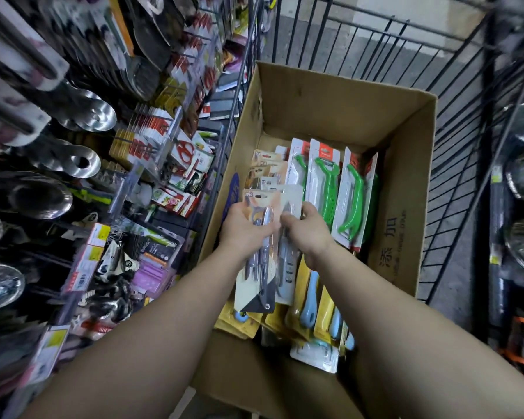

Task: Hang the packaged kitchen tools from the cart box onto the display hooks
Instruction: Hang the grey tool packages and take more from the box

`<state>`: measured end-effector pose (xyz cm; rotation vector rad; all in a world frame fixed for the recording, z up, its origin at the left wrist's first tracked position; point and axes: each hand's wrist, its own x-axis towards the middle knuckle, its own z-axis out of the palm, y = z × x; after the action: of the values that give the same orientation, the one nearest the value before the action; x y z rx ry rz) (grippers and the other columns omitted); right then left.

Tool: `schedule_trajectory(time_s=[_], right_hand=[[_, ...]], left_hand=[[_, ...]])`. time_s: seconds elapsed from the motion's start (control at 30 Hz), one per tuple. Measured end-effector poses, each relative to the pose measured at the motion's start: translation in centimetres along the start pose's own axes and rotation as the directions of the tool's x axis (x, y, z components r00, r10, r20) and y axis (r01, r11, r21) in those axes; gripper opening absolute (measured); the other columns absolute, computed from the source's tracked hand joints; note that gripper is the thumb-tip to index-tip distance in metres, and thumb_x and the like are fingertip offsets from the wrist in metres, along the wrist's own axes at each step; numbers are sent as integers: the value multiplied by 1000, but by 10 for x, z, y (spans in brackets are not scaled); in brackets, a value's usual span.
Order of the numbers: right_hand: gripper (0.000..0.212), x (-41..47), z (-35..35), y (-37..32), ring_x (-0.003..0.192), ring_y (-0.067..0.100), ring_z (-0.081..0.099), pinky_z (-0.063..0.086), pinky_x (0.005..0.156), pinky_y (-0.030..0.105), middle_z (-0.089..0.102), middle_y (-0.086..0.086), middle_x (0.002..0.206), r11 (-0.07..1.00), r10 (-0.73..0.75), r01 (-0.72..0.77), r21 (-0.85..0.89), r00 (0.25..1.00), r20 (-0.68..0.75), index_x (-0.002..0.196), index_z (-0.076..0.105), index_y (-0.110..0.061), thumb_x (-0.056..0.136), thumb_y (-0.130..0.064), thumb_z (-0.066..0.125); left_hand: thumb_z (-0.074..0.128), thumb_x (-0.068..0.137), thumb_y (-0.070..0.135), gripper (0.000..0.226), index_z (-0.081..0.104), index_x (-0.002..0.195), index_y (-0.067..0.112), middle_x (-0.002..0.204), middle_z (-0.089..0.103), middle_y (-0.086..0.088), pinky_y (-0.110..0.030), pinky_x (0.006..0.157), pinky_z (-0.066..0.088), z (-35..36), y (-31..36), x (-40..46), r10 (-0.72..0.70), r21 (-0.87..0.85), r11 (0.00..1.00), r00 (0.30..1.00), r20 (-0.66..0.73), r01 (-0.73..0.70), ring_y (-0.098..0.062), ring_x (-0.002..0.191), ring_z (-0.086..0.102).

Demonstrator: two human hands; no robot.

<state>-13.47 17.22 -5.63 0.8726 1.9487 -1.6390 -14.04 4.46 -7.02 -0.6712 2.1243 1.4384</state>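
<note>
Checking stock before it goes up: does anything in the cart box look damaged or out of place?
Nothing stands out. Packs in the cardboard box lie loosely stacked; both hands, left hand and right hand, grip grey-tool packs.

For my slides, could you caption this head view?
Both hands lift packaged peelers from the cart box.

Both hands over open brown cardboard box (330, 95): left hand (244, 228) grips grey-tool blister pack (259, 252), right hand (307, 234) grips the neighbouring grey-tool pack (288, 267).

Both hands (246, 228) (307, 231) forward, fingers curled.
</note>
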Motion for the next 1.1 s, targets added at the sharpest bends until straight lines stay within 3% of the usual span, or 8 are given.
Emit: schedule_trajectory(time_s=[0.13, 0.27, 0.4, 0.6, 0.73, 0.87, 1.0, 1.1], right_hand=[[11, -23, -18, -11, 86, 32, 69, 60, 75, 46, 69, 15, 100, 999, -47, 47, -11, 999, -14, 106, 57, -12, 96, -11, 53], [15, -58, -43, -24, 75, 30, 66, 57, 67, 47, 70, 13, 91, 990, -115, 114, 77, 993, 11, 102, 58, -14, 93, -4, 52], [21, -102, -71, -36, 72, 31, 59, 51, 62, 41, 64, 17, 82, 977, -173, 165, 133, 983, 54, 106, 58, -2, 88, 2, 47], [32, -168, -93, -48, 97, 29, 68, 55, 92, 56, 71, 17, 116, 948, -319, 310, 78, 936, 151, 123, 61, -10, 96, -27, 56], [15, -210, -81, -63, 96, 31, 71, 55, 93, 54, 74, 11, 104, 916, -397, 397, 54, 884, 246, 107, 67, -13, 99, -18, 56], [20, -250, -44, -74, 93, 33, 72, 58, 87, 53, 75, 13, 103, 865, -479, 498, 57, 789, 385, 116, 65, -9, 99, -13, 55], [19, -302, 8, -78, 83, 34, 73, 59, 81, 50, 77, 15, 94, 831, -491, 551, 73, 665, 562, 106, 69, -11, 100, -8, 52], [18, -348, 56, -75, 81, 31, 70, 56, 78, 44, 76, 14, 90, 798, -492, 596, 87, 562, 665, 103, 67, -8, 100, -7, 50]], left_hand=[[87, 76, 15, 64, 54, 130, 16, 116, 66, 0, -34, 91, 51, -2, 12, -24, 42, -20, 999, 999, 33, -42, -21, 107, 64], [87, 78, 15, 52, 54, 118, 25, 109, 67, 2, -39, 96, 53, -6, 32, -58, 97, -69, 993, 995, 1, -97, -23, 106, 65], [85, 81, 22, 54, 57, 127, 13, 116, 68, -7, -44, 101, 52, -11, 52, -107, 157, -85, 984, 988, -3, -157, -26, 108, 65], [81, 83, 30, 48, 55, 121, 16, 108, 67, 0, -30, 85, 54, -29, 63, -190, 241, -122, 961, 969, -61, -247, -20, 101, 64], [82, 82, 32, 51, 61, 123, 10, 112, 69, -5, -25, 76, 50, -59, 54, -242, 247, -120, 955, 952, -178, -270, -18, 99, 65], [84, 69, 48, 76, 58, 133, 14, 123, 67, -4, -36, 97, 53, -104, 40, -293, 240, -144, 944, 916, -320, -298, -22, 110, 65], [75, 91, 25, 20, 57, 99, 24, 94, 61, 8, -15, 66, 46, -158, 10, -352, 224, -172, 930, 871, -437, -325, -3, 80, 57], [78, 87, 30, 25, 62, 100, 17, 99, 68, 1, -27, 83, 52, -199, -25, -398, 207, -145, 925, 787, -581, -350, -14, 88, 63]])
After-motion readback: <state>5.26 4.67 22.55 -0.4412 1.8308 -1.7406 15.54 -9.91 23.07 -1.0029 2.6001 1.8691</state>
